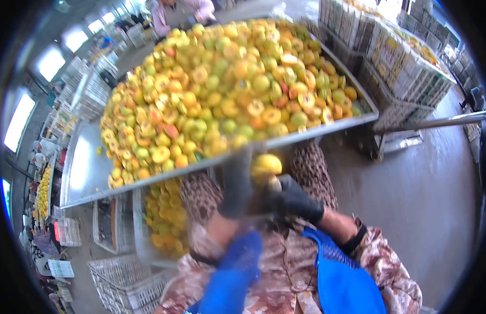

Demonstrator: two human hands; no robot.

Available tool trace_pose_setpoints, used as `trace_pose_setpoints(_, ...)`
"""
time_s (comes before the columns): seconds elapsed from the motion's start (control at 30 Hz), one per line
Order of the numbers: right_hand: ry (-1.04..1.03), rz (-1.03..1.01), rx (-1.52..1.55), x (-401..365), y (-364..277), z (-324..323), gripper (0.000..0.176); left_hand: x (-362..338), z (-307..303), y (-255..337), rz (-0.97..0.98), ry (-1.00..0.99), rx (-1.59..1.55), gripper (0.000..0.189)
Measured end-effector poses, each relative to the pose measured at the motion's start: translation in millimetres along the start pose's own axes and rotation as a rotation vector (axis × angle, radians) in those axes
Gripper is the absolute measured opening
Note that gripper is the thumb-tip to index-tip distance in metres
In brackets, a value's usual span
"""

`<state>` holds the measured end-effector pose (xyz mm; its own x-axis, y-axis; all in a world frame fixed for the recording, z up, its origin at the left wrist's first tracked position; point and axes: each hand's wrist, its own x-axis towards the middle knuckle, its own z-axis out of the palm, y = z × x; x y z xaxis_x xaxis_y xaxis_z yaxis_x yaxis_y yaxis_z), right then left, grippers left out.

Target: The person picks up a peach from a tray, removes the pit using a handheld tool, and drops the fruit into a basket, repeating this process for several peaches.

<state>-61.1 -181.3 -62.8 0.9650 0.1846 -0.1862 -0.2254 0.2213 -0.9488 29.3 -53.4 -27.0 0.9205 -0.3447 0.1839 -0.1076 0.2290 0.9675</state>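
Observation:
My left hand (236, 183), in a dark glove, reaches up to the near edge of the tray and is smeared by motion. Just right of its fingers is a yellow peach (266, 165). My right hand (296, 200), also dark-gloved, is closed below that peach, around something I cannot make out. A short pale piece (274, 183) sticks up between this hand and the fruit. Beyond both hands a large heap of halved peaches (201, 99) covers most of the metal tray (83, 167).
Below the tray at left stands a crate (141, 225) of yellow peaches, with a white basket (130, 282) beside it. Stacked crates (405, 63) hold fruit at right, near a metal bar (431, 123). A person (177, 13) is across the tray.

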Motion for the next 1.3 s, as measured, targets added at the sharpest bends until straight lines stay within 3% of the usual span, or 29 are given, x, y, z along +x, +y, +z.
trace_pose_setpoints(0.07,0.063,-0.282,-0.131,12.0,-9.8,12.3,0.012,-5.6,6.6,20.4,0.040,0.054,-0.062,0.051)
trace_pose_setpoints(0.13,-0.002,-0.312,-0.146,18.0,6.1,14.9,0.016,-2.8,2.1,30.5,0.030,-0.033,-0.057,0.061)
trace_pose_setpoints(0.17,-0.085,-0.127,-0.041,26.1,22.0,2.6,0.019,2.1,0.2,28.3,-0.001,-0.052,-0.125,0.063)
trace_pose_setpoints(0.2,-0.102,-0.107,0.021,28.9,13.9,4.6,0.022,3.5,2.7,34.1,-0.004,-0.021,-0.155,0.050)
trace_pose_setpoints(0.27,-0.128,-0.052,0.158,26.6,-2.0,16.7,0.031,3.4,7.4,43.3,0.330,-0.023,0.222,0.039)
trace_pose_setpoints(0.3,-0.069,-0.144,0.121,26.7,-4.0,22.9,0.030,2.4,10.9,50.3,0.492,-0.017,0.410,0.034)
trace_pose_setpoints(0.33,-0.008,-0.235,0.089,27.0,-3.5,30.6,0.030,-10.4,19.7,75.9,0.344,-0.045,0.488,0.023)
trace_pose_setpoints(0.4,0.040,-0.326,-0.039,13.2,-19.6,39.2,0.030,-7.8,16.7,80.9,0.449,-0.123,0.417,0.021)
trace_pose_setpoints(0.43,-0.015,-0.237,-0.003,8.1,-20.6,36.0,0.032,-10.7,14.1,82.1,0.493,-0.154,0.382,0.021)
trace_pose_setpoints(0.53,-0.199,-0.058,0.099,0.7,-23.9,21.7,0.037,-15.6,4.7,68.0,0.301,-0.182,0.019,0.023)
trace_pose_setpoints(0.63,-0.376,0.049,0.158,-4.0,-28.5,16.1,0.041,-25.9,1.9,79.5,-0.095,-0.216,-0.306,0.032)
trace_pose_setpoints(0.67,-0.424,0.135,0.126,-4.4,-37.7,11.5,0.042,-22.1,3.9,60.5,0.047,-0.338,-0.383,0.039)
trace_pose_setpoints(0.73,-0.486,0.240,0.059,-2.9,-37.7,2.5,0.046,-25.5,7.4,60.2,0.273,-0.320,-0.169,0.047)
trace_pose_setpoints(0.77,-0.455,-0.055,-0.045,1.1,-35.7,12.4,0.043,-30.1,8.8,72.3,0.197,-0.267,-0.218,0.048)
trace_pose_setpoints(0.83,-0.202,-0.641,-0.342,8.6,-31.7,32.6,0.038,-34.4,-1.6,87.0,0.055,-0.078,-0.230,0.053)
trace_pose_setpoints(0.87,-0.214,-0.502,-0.349,10.2,-25.7,35.6,0.032,-34.1,-13.5,89.4,-0.018,0.051,-0.194,0.057)
trace_pose_setpoints(0.9,-0.224,-0.368,-0.348,12.2,-17.9,36.3,0.027,-27.3,-47.1,70.4,0.036,0.184,-0.099,0.059)
trace_pose_setpoints(0.93,-0.173,-0.367,-0.359,14.4,-9.1,33.2,0.024,-20.6,-80.8,51.5,0.076,0.321,0.003,0.061)
trace_pose_setpoints(0.97,-0.121,-0.369,-0.369,16.1,1.4,29.1,0.021,-20.3,-117.1,44.5,0.070,0.448,-0.094,0.059)
trace_pose_setpoints(1.0,-0.069,-0.366,-0.376,15.3,9.5,26.2,0.020,-22.1,-163.4,33.7,0.104,0.547,0.206,0.052)
trace_pose_setpoints(1.03,-0.141,-0.321,-0.708,9.6,10.4,19.8,0.022,-23.4,-199.0,21.4,0.135,0.642,0.506,0.045)
trace_pose_setpoints(1.1,-0.275,-0.215,-1.380,3.4,4.4,5.7,0.028,-3.3,-227.2,-1.5,0.325,0.649,0.842,0.040)
trace_pose_setpoints(1.13,-0.249,-0.150,-1.268,11.7,2.3,5.2,0.030,8.9,-230.3,-8.1,0.427,0.658,0.994,0.037)
trace_pose_setpoints(1.2,-0.212,0.002,-1.026,19.2,7.2,13.5,0.035,45.0,-176.9,-14.6,0.420,0.408,0.766,0.021)
trace_pose_setpoints(1.27,-0.126,-0.107,-0.963,16.4,3.5,10.2,0.031,103.1,-134.7,-50.6,0.502,0.236,0.713,0.029)
trace_pose_setpoints(1.3,-0.075,-0.169,-0.938,16.9,-0.7,5.6,0.030,128.7,-107.1,-61.4,0.267,0.212,0.540,0.041)
